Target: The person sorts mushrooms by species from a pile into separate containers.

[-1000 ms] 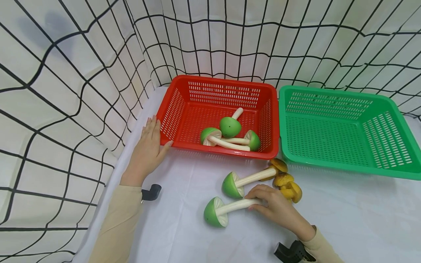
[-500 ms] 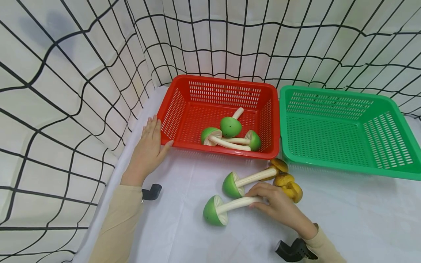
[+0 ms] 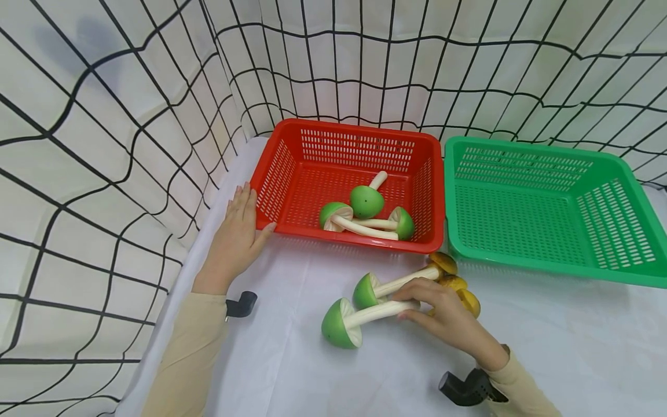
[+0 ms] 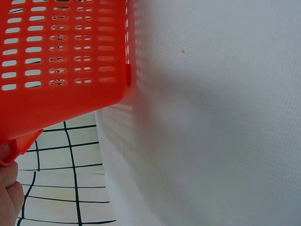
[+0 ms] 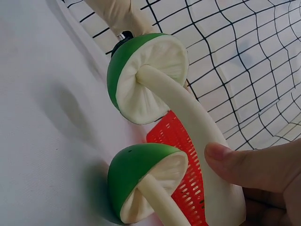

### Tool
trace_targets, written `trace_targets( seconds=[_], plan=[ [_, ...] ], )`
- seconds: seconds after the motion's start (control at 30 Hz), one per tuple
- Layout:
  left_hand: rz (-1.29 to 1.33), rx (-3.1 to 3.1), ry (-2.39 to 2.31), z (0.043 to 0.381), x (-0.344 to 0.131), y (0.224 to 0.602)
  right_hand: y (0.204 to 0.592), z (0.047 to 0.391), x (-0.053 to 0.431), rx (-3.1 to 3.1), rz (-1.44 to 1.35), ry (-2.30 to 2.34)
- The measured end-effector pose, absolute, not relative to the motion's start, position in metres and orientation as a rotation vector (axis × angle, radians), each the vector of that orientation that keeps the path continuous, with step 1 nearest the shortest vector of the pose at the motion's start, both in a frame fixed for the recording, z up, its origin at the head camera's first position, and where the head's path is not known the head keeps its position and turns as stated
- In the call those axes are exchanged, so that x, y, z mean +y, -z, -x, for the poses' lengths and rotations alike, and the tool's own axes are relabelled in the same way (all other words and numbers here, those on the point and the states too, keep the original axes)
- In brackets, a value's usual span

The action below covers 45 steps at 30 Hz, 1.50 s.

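My right hand [image 3: 443, 315] pinches the end of the white stem of a toy mushroom [image 3: 337, 324] with a green cap. In the right wrist view, the thumb [image 5: 223, 160] presses on the thick stem, and a shadow falls on the cloth apart from the cap. Beside it lies a second green-capped mushroom [image 3: 367, 289], its stem partly behind my right hand. At the red basket [image 3: 354, 127], my left hand [image 3: 229, 246] rests against the near left corner, fingers straight along the side and thumb at the front rim. Several green-capped mushrooms [image 3: 367, 201] lie inside that basket.
Yellow-brown mushrooms [image 3: 444, 262] sit just in front of the baskets, partly hidden by the right hand. A green basket [image 3: 547, 266] stands right of the red one. Black netting [image 3: 385, 40] over white fabric rises behind and at the left of the white cloth [image 3: 292, 370].
My right hand and the mushroom it holds have moved slightly away from me, now overlapping the second mushroom's stem. The left hand stays at the red basket.
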<state>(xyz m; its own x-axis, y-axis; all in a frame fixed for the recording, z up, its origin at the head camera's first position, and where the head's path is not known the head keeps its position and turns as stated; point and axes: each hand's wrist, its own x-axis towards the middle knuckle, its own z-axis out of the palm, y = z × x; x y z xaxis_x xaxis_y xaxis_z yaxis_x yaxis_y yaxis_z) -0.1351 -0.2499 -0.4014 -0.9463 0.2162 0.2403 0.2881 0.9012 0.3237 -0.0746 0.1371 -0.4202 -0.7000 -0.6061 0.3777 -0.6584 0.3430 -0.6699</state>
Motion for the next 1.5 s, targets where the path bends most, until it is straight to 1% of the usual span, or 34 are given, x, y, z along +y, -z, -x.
trace_targets(
  seconds=[0.63,0.93,1.5],
  plan=[
    [0.381,-2.865,0.529,0.135,-0.252,0.403,0.407,0.086,0.144,-2.339,-1.156,-1.314],
    [0.380,-2.866,0.542,0.135,-0.253,0.404,0.397,0.091,0.144,-2.405,-1.099,-1.340],
    [0.379,-2.879,0.540,0.135,-0.250,0.402,0.393,0.101,0.145,-2.331,-0.993,-1.390]
  ],
)
